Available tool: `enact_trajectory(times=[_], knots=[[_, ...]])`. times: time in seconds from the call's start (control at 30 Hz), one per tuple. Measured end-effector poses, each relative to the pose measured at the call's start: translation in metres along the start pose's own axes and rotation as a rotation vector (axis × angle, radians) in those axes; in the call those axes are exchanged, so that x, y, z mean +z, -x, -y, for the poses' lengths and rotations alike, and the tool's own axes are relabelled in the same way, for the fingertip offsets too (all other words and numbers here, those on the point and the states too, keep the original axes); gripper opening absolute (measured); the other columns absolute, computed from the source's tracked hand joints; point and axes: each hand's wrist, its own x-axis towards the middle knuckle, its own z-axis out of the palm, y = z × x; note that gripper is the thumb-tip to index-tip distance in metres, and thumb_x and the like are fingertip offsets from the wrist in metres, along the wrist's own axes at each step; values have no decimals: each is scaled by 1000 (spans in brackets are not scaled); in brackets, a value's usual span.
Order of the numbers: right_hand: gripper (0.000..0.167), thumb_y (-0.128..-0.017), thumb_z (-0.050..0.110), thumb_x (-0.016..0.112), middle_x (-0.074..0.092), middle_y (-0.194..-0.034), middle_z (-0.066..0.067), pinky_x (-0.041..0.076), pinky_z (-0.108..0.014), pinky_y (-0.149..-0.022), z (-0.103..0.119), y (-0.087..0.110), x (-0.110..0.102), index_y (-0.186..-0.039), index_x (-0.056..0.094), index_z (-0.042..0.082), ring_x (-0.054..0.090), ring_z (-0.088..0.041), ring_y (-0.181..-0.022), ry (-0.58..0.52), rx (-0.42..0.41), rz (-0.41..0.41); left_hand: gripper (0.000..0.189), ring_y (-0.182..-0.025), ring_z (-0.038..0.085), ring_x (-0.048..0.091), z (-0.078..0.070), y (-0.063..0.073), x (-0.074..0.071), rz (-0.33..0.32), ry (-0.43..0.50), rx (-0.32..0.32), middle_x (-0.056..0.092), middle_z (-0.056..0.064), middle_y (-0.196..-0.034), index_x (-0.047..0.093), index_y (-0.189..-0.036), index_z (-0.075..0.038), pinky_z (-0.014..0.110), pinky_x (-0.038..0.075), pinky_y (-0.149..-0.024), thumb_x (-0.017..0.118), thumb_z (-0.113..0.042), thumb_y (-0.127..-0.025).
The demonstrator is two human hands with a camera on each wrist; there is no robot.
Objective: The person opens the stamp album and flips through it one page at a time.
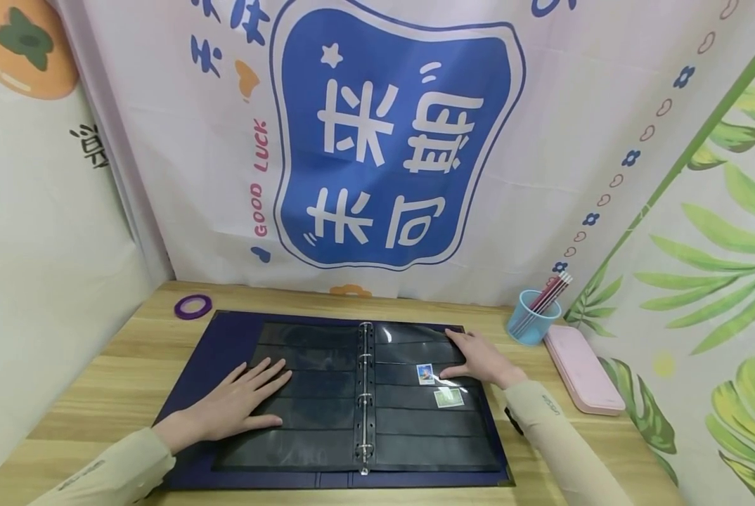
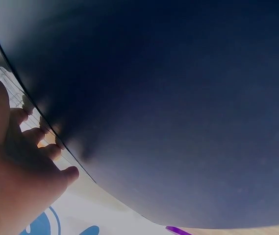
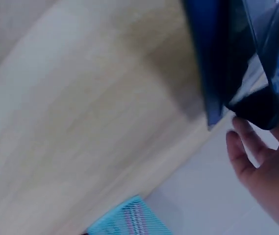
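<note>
A dark blue ring binder [image 1: 194,365] lies open, its black pocket pages on both sides of metal rings [image 1: 365,399]. My left hand [image 1: 241,400] rests spread on the left page [image 1: 320,411], fingers straight. At the right page [image 1: 431,446], my right hand [image 1: 481,358] holds the outer edge near the upper corner. The right wrist view shows that page corner [image 3: 259,110] bent up from the cover, against the fingers [image 3: 247,147]. A blue stamp [image 1: 424,374] sits in a pocket beside the right thumb; a green stamp [image 1: 449,398] is one row lower.
A purple tape roll [image 1: 192,306] lies past the binder's upper left corner. At the back right stand a light blue cup [image 1: 532,320] of pencils and a pink case [image 1: 584,369]. Printed cloth [image 1: 213,183] hangs behind the wooden table [image 1: 93,383].
</note>
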Motion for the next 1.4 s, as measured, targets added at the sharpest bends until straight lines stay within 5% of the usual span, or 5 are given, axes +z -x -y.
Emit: enact_trajectory(times=[0.4,0.63,0.93,1.13,1.4], knots=[[96,-83,31,80,29,-154,-37,32,-62,-114,11,2,-14,-150,27,-13,31,-54,-142,-125,-10,-123,81,-148,43,30,1,0,0,-3,12,9,31,16,-162,37,-154,-16,70,22,-113,49,-66,-93],[61,-87,9,71,61,-116,-40,51,-57,-94,22,7,-35,-131,44,-24,62,-52,-107,-122,72,-297,81,-148,43,30,1,1,0,-8,14,9,31,16,-162,37,-154,-16,71,22,-113,49,-67,-93],[25,-95,13,64,76,-85,-19,57,-40,-67,42,8,-83,-104,66,-11,67,-21,-54,-163,56,-248,82,-149,43,29,1,1,-2,6,23,3,30,16,-162,37,-154,-16,71,20,-114,48,-68,-92],[25,-98,17,61,74,-77,-17,56,-29,-54,61,-3,-116,-100,68,-7,67,-18,-52,-237,42,-214,81,-147,47,29,3,-1,-2,-6,39,32,31,19,-161,38,-154,-13,71,22,-112,52,-65,-92],[29,-100,24,58,73,-77,-12,60,-35,-62,99,-22,-146,-97,69,-3,68,-14,-55,-302,73,-172,83,-147,49,26,3,-1,-5,38,55,41,28,22,-162,35,-155,-11,70,29,-110,48,-66,-94]])
